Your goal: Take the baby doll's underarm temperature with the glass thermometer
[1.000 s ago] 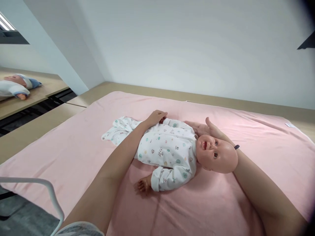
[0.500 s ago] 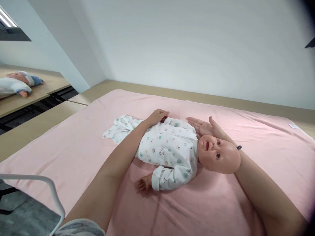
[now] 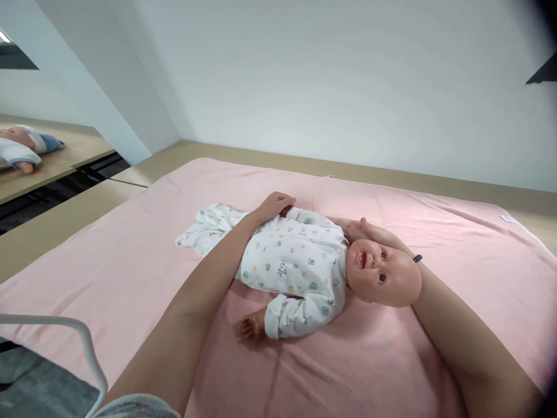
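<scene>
Left hand (image 3: 275, 204): I'm holding the doll's far hand (image 3: 285, 212), fingers curled, likely steadying it.
Right hand (image 3: 359, 230): open, gripping nothing visible; I'm likely propping the doll's head (image 3: 387, 273) with that forearm (image 3: 461, 325).

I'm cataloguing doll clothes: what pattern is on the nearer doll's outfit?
The outfit is white, scattered with coloured dots and small line drawings; the head view shows it.

Dolls (image 3: 296, 261) on tables (image 3: 78, 213) suggest a training room.
</scene>
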Tool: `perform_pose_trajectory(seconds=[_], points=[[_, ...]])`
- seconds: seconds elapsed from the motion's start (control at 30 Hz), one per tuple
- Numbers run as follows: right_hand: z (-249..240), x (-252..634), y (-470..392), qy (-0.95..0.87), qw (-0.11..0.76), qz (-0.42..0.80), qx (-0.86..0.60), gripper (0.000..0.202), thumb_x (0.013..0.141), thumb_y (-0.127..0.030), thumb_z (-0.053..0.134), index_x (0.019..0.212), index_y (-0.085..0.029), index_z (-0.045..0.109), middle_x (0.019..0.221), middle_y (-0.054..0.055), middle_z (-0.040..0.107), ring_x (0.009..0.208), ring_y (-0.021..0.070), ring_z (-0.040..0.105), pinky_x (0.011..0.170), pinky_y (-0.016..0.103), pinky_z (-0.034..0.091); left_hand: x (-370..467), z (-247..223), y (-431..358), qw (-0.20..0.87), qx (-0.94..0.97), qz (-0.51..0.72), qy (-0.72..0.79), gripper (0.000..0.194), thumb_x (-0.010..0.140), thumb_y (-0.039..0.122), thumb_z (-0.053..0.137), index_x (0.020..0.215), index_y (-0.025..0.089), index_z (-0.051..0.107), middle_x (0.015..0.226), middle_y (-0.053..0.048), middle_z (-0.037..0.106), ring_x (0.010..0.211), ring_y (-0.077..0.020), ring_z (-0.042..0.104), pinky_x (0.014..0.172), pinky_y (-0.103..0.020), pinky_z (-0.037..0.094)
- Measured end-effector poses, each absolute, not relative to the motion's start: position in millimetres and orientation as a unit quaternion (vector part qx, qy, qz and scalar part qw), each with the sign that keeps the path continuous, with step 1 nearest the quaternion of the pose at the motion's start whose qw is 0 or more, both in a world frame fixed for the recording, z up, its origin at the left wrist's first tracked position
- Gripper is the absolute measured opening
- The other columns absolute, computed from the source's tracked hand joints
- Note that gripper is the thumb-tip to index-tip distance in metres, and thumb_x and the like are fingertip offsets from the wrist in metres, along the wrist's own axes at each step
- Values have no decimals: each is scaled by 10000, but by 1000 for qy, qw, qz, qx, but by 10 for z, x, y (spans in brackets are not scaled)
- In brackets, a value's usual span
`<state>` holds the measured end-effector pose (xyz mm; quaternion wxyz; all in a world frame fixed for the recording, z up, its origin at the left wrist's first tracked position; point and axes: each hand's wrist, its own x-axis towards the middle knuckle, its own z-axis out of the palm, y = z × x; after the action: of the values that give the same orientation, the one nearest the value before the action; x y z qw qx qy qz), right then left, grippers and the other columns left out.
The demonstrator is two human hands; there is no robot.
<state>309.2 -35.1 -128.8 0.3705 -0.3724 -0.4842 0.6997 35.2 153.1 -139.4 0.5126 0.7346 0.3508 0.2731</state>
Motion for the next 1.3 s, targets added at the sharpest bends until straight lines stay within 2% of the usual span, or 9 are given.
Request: perform_pose_trajectory(seconds=[0.27, 0.43, 0.6, 0.77, 0.9, 1.03, 1.1, 1.17, 1.3], points=[[-1251, 2994, -268, -434, 386, 730, -360, 663, 971, -699, 311, 1490, -312, 455, 1468, 74, 593, 1415, 358, 485, 1195, 603, 364, 356, -1402, 1519, 512, 734, 277, 350, 436, 864, 461, 620, 574, 182, 452, 588, 12, 417, 540, -100, 393, 525, -258, 314], [-1140, 2922, -227, -452, 426, 703, -345, 634, 1000, -647, 323, 1486, -270, 474, 1529, 61, 537, 1501, 289, 372, 1267, 503, 277, 354, -1409, 1523, 513, 734, 281, 344, 444, 859, 456, 630, 566, 184, 436, 582, 12, 405, 539, -102, 398, 530, -259, 320], [-1189, 2973, -184, -455, 384, 745, -301, 635, 1003, -629, 340, 1500, -256, 472, 1566, 74, 494, 1527, 312, 315, 1258, 560, 263, 352, -1410, 1521, 518, 730, 276, 351, 437, 857, 473, 628, 585, 181, 450, 596, 13, 411, 548, -102, 397, 529, -252, 323], [-1361, 3082, -8, -481, 437, 692, -314, 677, 971, -688, 363, 1466, -247, 506, 1662, 18, 345, 1583, 227, 136, 1300, 446, 148, 352, -1408, 1527, 516, 739, 267, 340, 448, 870, 478, 612, 591, 186, 417, 601, 20, 384, 559, -103, 376, 543, -257, 303], [-1278, 3037, -115, -487, 366, 734, -301, 634, 971, -601, 452, 1492, -241, 476, 1643, 30, 383, 1573, 264, 181, 1279, 505, 198, 318, -1373, 1495, 485, 764, 243, 350, 426, 898, 487, 562, 626, 191, 423, 620, 21, 403, 579, -116, 381, 578, -273, 326], [-1109, 2947, -316, -444, 449, 701, -331, 576, 1023, -603, 353, 1480, -282, 494, 1629, -12, 408, 1561, 225, 228, 1295, 444, 173, 291, -1235, 1345, 418, 802, 194, 379, 376, 942, 451, 533, 682, 184, 488, 715, 4, 518, 675, -141, 476, 677, -291, 418], [-1043, 2911, -396, -438, 427, 722, -323, 572, 1020, -591, 374, 1495, -290, 479, 1601, -5, 454, 1541, 254, 287, 1287, 480, 205, 303, -1110, 1223, 400, 810, 185, 387, 344, 955, 441, 568, 746, 167, 568, 801, -11, 596, 754, -162, 550, 744, -307, 473], [-1002, 2888, -447, -445, 406, 735, -312, 582, 1013, -581, 401, 1510, -283, 459, 1576, 15, 488, 1516, 273, 342, 1274, 512, 238, 306, -945, 1074, 388, 814, 185, 391, 303, 964, 439, 611, 931, 141, 651, 956, -36, 656, 870, -192, 621, 808, -344, 532], [-998, 2895, -459, -462, 402, 727, -310, 579, 1025, -582, 367, 1511, -278, 450, 1593, 22, 465, 1515, 246, 347, 1274, 506, 235, 110, -479, 664, 360, 821, 197, 397, 374, 990, 414, 614, 1233, 130, 626, 1242, -78, 635, 1078, -252, 640, 936, -430, 556]])
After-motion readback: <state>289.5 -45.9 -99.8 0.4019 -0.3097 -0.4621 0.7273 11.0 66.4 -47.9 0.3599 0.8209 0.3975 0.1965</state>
